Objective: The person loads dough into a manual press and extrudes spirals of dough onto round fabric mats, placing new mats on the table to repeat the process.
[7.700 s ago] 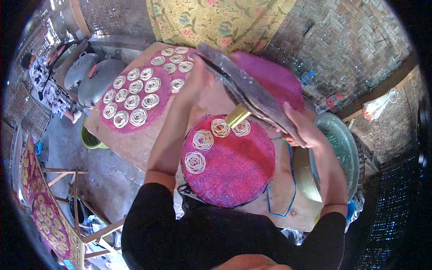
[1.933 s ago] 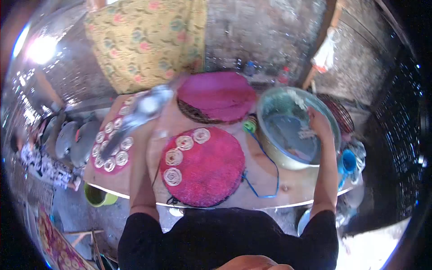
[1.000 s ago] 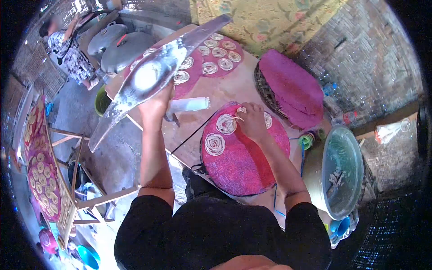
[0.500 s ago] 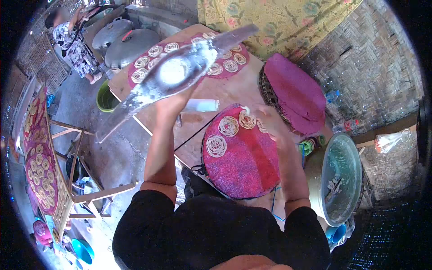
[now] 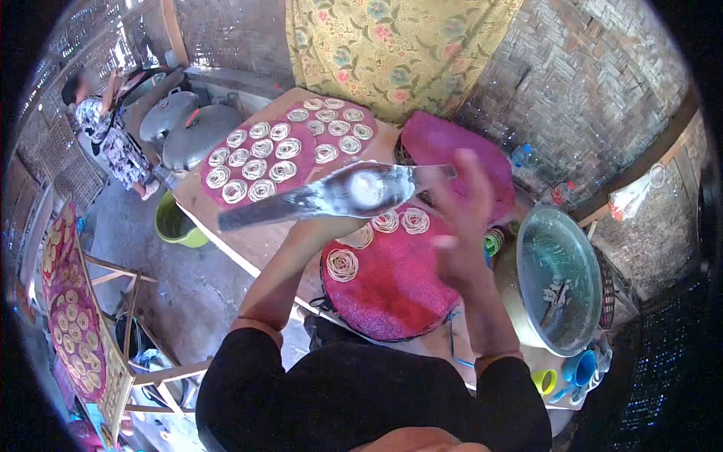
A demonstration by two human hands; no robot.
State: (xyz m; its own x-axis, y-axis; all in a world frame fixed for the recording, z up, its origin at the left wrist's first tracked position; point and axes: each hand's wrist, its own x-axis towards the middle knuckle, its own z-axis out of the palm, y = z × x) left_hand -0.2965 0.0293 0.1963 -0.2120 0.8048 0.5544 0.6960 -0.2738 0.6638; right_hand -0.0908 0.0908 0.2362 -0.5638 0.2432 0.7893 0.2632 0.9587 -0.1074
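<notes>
My left hand (image 5: 329, 228) is closed from below around a hand press, a long dark bar (image 5: 367, 190) with a round middle smeared white and a white fill in its centre. The press hides most of that hand's fingers. My right hand (image 5: 465, 218) is blurred, its fingers apart, close to the bar's right end; whether it touches the bar is unclear. Beneath both lies a round pink mat (image 5: 392, 294). Coiled noodle nests sit along its far and left edge, one nest (image 5: 343, 265) at the left; the press partly covers another.
Pink mats with several nests (image 5: 288, 148) lie on the table's far side. A pink cloth-topped stack (image 5: 459, 162) stands behind my right hand. At right is a large basin (image 5: 561, 279). A person (image 5: 113, 135) stands far left near lidded pots (image 5: 203, 135). A drying rack (image 5: 75, 324) stands left.
The press has swung from upper left to over the mat and lies more level. My right hand has come up from the nests to the bar's right end. The view has shifted.
</notes>
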